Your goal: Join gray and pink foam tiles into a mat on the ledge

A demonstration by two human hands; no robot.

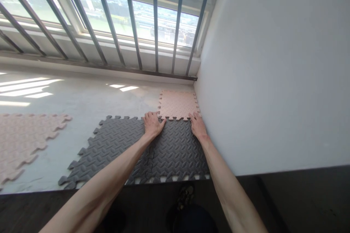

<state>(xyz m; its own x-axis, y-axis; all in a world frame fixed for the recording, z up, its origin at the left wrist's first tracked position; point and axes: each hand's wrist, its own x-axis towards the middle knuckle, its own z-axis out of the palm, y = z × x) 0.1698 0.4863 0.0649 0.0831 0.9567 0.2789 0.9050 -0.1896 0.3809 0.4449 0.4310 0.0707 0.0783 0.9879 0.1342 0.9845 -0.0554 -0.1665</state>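
Resting unclenched, left hand (pixel 153 124) and right hand (pixel 198 125) touch ribbed grey foam (pixel 176 149) and, apparently, toothed pink tile (pixel 177 104).

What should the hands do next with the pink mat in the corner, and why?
Perhaps press down where the pink mat meets the gray mat: the left hand and right hand sit near that edge's two ends, and I can't tell whether the teeth fully lock.

Left arm (pixel 109 174) and right arm (pixel 225 178) reach forward; left hand (pixel 153 124) palm down, thumb (pixel 163 123) spread; right hand (pixel 198 126) palm down, fingers (pixel 195 117) ahead.
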